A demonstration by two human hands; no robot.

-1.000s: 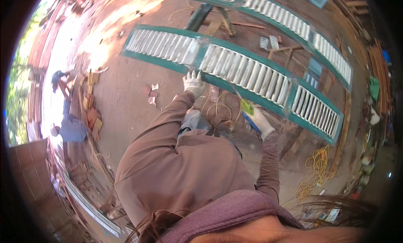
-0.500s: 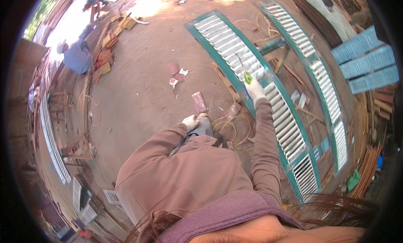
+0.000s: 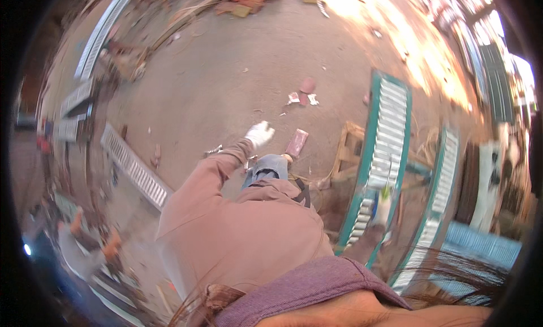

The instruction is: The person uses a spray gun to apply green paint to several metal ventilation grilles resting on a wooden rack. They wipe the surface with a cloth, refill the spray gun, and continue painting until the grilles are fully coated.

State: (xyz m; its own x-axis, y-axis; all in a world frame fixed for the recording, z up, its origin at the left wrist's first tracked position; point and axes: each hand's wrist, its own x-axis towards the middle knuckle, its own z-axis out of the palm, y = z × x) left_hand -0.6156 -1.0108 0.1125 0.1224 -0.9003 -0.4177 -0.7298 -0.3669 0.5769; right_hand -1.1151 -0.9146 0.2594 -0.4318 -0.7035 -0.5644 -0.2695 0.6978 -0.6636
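My left hand (image 3: 260, 133), in a white glove, hangs in the air over the dirt floor with its fingers loosely apart and nothing in it. In the white-gloved right hand (image 3: 381, 209) is a thin tool with a green handle (image 3: 386, 192) and a slim metal shaft; motion blurs it, and my fingers hide its lower part. That hand is over a long shutter (image 3: 375, 89) with a green frame and pale slats; I cannot tell whether the tool touches it. Beyond my left hand a reddish rectangular block (image 3: 297, 143) lies by my foot.
A second green-framed shutter (image 3: 445, 171) stands to the right, with light blue louvred panels (image 3: 475, 248) nearer me. White slatted panel (image 3: 136, 167) is at my left. Another person (image 3: 85, 250) is at the lower left. Wooden blocks (image 3: 243, 2) lie far ahead.
My view has swung to the left. My left hand has lifted off my knee and reaches outward. The right hand keeps the green-handled tool and now appears lower and closer to my body.
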